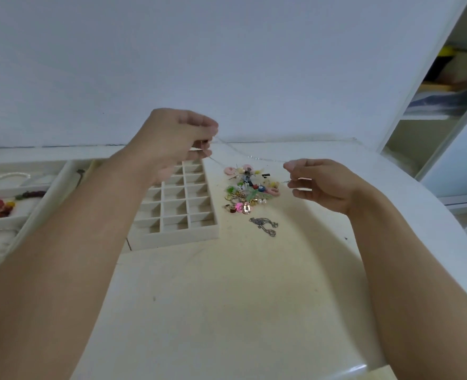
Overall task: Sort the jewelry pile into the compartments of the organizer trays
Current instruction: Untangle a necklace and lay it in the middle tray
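Both hands are raised above the table (226, 297). The left hand (172, 141) and right hand (317, 185) each pinch one end of a thin clear chain (243, 154), stretched between them over the jewelry pile (247, 192). A grid tray (177, 215) sits left of the pile. At far left, a second tray (62, 174) holds bracelets (7, 178). A silver necklace (265, 226) lies near the pile.

Left tray (21, 187) cut off; pile (247, 192) pieces indistinct.
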Tool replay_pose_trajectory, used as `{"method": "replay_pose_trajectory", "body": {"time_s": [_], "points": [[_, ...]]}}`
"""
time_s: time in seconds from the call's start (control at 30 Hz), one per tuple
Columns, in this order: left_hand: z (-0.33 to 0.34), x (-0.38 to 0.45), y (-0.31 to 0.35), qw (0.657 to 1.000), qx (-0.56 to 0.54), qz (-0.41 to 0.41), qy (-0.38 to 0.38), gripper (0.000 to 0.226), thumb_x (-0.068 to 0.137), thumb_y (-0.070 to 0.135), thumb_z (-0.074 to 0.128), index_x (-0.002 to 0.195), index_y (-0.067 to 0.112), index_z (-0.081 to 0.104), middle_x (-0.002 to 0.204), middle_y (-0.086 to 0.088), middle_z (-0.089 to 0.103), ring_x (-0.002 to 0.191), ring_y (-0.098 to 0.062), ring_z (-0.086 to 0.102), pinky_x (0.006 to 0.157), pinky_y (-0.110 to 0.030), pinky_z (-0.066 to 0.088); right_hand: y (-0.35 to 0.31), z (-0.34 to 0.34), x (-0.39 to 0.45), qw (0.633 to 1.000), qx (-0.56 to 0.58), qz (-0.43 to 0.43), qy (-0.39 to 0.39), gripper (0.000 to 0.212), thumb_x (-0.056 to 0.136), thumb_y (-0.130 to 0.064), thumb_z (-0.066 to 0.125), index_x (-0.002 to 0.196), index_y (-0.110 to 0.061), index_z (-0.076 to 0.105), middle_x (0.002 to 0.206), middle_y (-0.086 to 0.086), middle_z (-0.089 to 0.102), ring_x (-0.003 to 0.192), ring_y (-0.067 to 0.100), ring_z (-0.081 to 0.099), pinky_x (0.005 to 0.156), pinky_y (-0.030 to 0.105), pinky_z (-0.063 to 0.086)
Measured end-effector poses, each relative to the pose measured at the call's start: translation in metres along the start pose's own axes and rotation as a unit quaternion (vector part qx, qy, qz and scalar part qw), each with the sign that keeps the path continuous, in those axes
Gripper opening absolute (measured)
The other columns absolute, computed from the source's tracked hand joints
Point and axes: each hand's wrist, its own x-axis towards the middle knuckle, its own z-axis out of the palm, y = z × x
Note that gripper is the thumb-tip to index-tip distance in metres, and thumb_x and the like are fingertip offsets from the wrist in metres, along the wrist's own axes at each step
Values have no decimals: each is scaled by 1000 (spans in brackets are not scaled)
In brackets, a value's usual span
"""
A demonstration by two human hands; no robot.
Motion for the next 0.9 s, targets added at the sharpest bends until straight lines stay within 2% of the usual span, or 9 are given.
{"method": "replay_pose_trajectory", "body": {"time_s": [0.2, 0.27, 0.33, 0.37, 0.43, 0.57, 0.67, 0.77, 0.9], "points": [[-34, -13, -5, 992, 125, 6, -4, 21, 79, -3, 80, 98, -1, 72, 79, -17, 74, 72, -25, 76, 67, -25, 62, 3, 3, -1, 999, 20, -20, -23, 8, 81, -4, 72, 88, -4, 73, 88, 1, 75, 76, 12, 72, 74, 21, 60], [-40, -18, -3, 988, 156, 16, -15, 23, 77, -5, 82, 97, 0, 73, 83, -18, 74, 73, -25, 76, 66, -20, 60, 4, 6, -3, 997, -37, -64, -29, 8, 85, 1, 71, 92, 1, 75, 91, 9, 78, 82, 18, 76, 76, 22, 59], [-44, -22, -2, 982, 187, 31, -19, 24, 74, -4, 83, 96, 3, 75, 85, -16, 74, 70, -23, 76, 63, -17, 57, 4, 7, -5, 985, -126, -110, -31, 15, 85, -2, 76, 100, 2, 77, 96, 18, 77, 90, 28, 76, 88, 29, 58], [-48, -24, -1, 978, 205, 37, -18, 25, 74, -4, 84, 95, 4, 75, 86, -14, 74, 68, -19, 75, 61, -14, 55, 3, 9, -5, 978, -163, -123, -32, 18, 83, -4, 78, 101, -1, 78, 94, 17, 77, 90, 30, 75, 92, 31, 56], [-58, -28, 2, 967, 248, 51, -18, 25, 73, -2, 85, 95, 8, 76, 87, -6, 76, 67, -11, 74, 58, -8, 50, 0, 13, -5, 964, -227, -137, -32, 16, 81, -9, 82, 96, -12, 82, 87, 11, 77, 82, 26, 73, 87, 32, 52], [-91, -37, 6, 942, 330, 57, -26, 25, 74, 2, 85, 92, 18, 77, 85, 5, 77, 72, -1, 71, 68, -10, 52, -5, 29, -6, 904, -395, -160, -26, 16, 83, -15, 82, 93, -28, 82, 80, -5, 74, 75, 10, 68, 60, 8, 41], [-115, -45, 5, 936, 349, 49, -8, 25, 74, 0, 84, 90, 18, 78, 82, 6, 78, 76, -1, 72, 78, -21, 54, -7, 44, -4, 842, -500, -203, -12, 17, 88, -14, 77, 101, -25, 80, 88, -3, 69, 76, 5, 60, 61, 7, 39], [-135, -53, 2, 932, 360, 46, 9, 25, 74, -1, 84, 88, 18, 77, 80, 5, 77, 75, 0, 72, 77, -18, 52, -11, 55, -2, 796, -566, -214, -8, 17, 92, -17, 73, 107, -21, 79, 91, -2, 65, 80, 7, 57, 62, 9, 37], [-162, -63, -2, 931, 360, 51, 27, 25, 73, 1, 85, 87, 19, 77, 80, 5, 77, 74, -1, 72, 72, -15, 51, -22, 60, -6, 767, -599, -231, 6, 14, 91, -17, 73, 102, -20, 81, 87, -5, 63, 77, 4, 55, 62, 11, 33]]}}
